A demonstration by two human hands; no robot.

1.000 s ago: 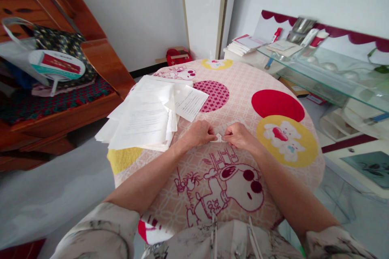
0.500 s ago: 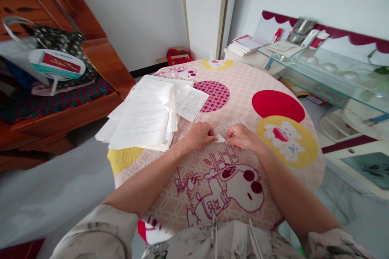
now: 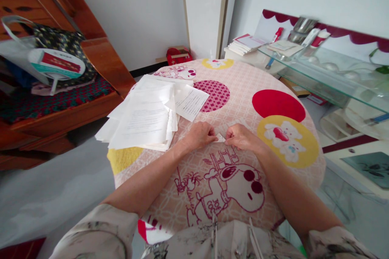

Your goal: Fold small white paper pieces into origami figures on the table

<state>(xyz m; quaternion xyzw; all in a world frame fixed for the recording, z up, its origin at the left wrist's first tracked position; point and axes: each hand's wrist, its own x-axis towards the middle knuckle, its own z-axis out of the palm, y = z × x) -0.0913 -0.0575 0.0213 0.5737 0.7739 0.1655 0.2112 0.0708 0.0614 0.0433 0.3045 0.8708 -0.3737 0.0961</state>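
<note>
Between my two hands lies a small folded piece of white paper, with a pointed top edge and faint print on it. My left hand pinches its left end, fingers curled together. The right end is gripped by my right hand, thumb and fingers closed on it. Both hands rest low over the patterned tablecloth, just above a printed cartoon dog. Beyond my left hand, a loose pile of printed sheets spreads across the table, one smaller sheet sticking out toward the middle.
A wooden bench on the left holds a bag and a hand fan. To the right stands a glass-topped shelf with cups and a red bottle. Books are stacked at the back, and a red bag sits behind the table.
</note>
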